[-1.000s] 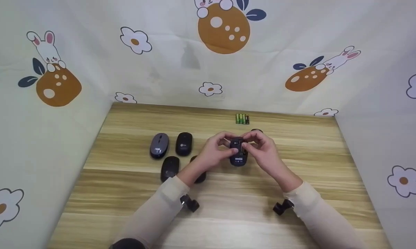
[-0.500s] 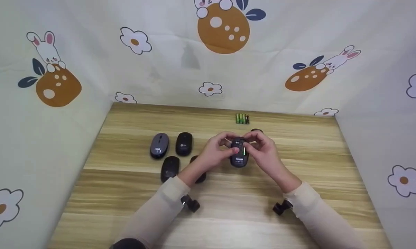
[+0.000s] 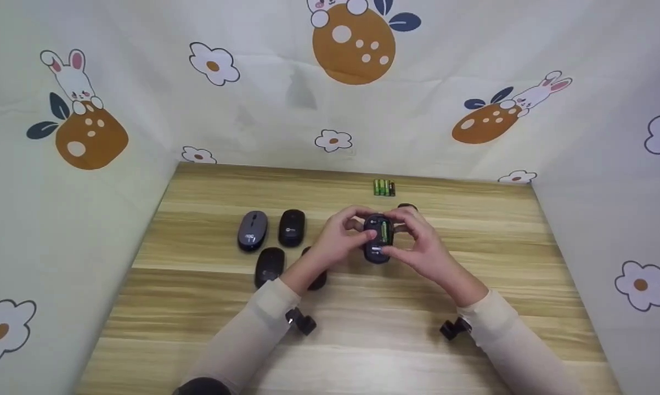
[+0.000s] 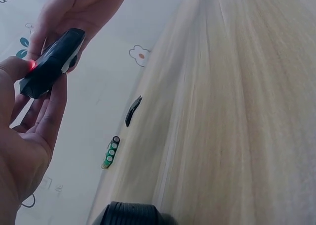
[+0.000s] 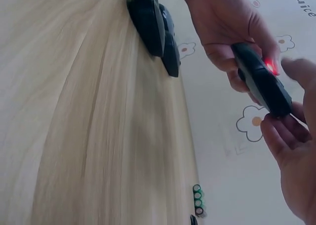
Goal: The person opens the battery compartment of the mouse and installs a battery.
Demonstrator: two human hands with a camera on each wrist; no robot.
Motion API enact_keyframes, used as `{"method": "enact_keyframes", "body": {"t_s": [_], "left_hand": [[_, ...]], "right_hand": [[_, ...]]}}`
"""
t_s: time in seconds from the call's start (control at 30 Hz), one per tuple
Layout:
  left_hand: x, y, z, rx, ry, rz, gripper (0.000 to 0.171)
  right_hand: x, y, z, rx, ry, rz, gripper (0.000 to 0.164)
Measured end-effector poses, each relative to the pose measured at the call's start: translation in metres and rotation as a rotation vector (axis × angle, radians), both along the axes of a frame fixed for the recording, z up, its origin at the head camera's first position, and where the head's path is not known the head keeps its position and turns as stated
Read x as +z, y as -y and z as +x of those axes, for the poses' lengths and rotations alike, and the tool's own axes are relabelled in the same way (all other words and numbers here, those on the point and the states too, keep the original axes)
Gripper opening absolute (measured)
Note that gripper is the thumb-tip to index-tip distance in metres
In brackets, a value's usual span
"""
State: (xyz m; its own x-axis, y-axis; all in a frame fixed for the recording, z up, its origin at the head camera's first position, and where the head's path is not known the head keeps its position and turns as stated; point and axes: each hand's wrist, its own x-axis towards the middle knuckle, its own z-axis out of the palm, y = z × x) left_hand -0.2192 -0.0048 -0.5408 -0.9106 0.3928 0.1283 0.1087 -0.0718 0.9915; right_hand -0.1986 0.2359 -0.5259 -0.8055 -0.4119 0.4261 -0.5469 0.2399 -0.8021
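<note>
Overhead, a pale wooden table (image 3: 362, 329) sits inside cloth walls (image 3: 143, 99) printed with rabbits, flowers and orange shapes. Two arms in cream sleeves reach in from the near edge and meet above the middle of the table.

Between the hands is a dark computer mouse (image 3: 377, 240), held off the table with its underside turned up. A green battery (image 3: 385, 231) lies in its open compartment, and the wrist views show a small red light glowing on the mouse. The left hand (image 3: 338, 238) grips the mouse from the left, fingers curled around its far end and thumb on the underside. The right hand (image 3: 420, 244) pinches it from the right, thumb on the near end and fingers curled over the far end.

To the left of the hands four more mice (image 3: 272, 241) rest on the table in a loose cluster, one grey and the others black; the left forearm partly hides one.

Near the far wall lies a short row of green batteries (image 3: 384, 188). Just behind the right hand, a small dark cover (image 4: 133, 111) lies on the table.
</note>
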Motion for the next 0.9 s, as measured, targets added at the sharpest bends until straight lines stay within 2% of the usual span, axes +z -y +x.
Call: {"method": "enact_keyframes", "body": {"t_s": [0.17,0.27,0.4,0.57,0.77,0.9], "left_hand": [[0.000,0.000,-0.001,0.001,0.021,0.024,0.045],[-0.001,0.000,-0.001,0.006,0.023,0.024,0.046],[-0.001,-0.001,-0.001,0.012,0.023,0.015,0.047],[0.000,-0.001,-0.002,0.004,-0.002,-0.017,0.050],[0.000,0.002,-0.005,-0.006,-0.118,-0.153,0.059],[0.001,0.005,-0.007,-0.066,-0.190,-0.238,0.074]], "right_hand": [[-0.003,-0.005,0.003,0.046,-0.023,0.115,0.101],[-0.004,-0.005,0.003,0.052,-0.055,0.188,0.110],[-0.005,-0.005,0.001,0.052,-0.115,0.250,0.110],[-0.008,-0.006,-0.001,0.051,-0.133,0.233,0.104],[-0.011,-0.008,-0.003,0.029,-0.080,0.197,0.101],[-0.012,-0.010,-0.006,0.013,-0.033,0.165,0.099]]}}
